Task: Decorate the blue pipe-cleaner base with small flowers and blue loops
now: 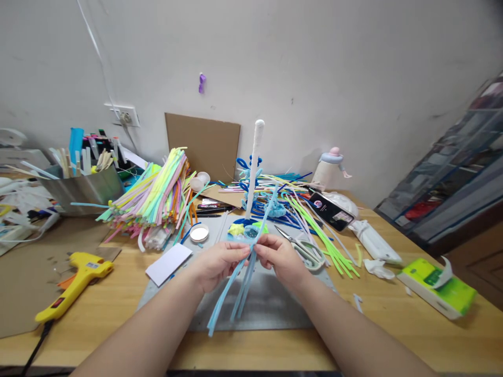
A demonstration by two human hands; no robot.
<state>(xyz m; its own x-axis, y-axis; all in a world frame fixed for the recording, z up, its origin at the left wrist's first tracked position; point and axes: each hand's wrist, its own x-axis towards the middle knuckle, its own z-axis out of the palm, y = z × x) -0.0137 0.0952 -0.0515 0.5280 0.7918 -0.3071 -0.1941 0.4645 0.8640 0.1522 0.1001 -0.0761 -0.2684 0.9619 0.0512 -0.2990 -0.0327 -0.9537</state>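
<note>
Several light blue pipe cleaners (231, 288) are pinched between my two hands above the grey mat, their lower ends fanning down toward me. My left hand (222, 262) closes thumb and fingers on them from the left. From the right, my right hand (277, 256) grips the same bunch, where one strand rises past the fingertips. Just beyond stands a white stick (255, 167) with blue curled pipe cleaners around it; its base, with yellow and green bits, is partly hidden by my hands. Scissors (306, 251) lie right of my right hand.
A large multicoloured pipe cleaner bundle (157, 193) lies at left, near a yellow glue gun (74, 283). Lime green pipe cleaners (326, 241), a phone (332, 210) and a green tissue pack (436, 288) are on the right. Cardboard (202, 144) leans on the wall.
</note>
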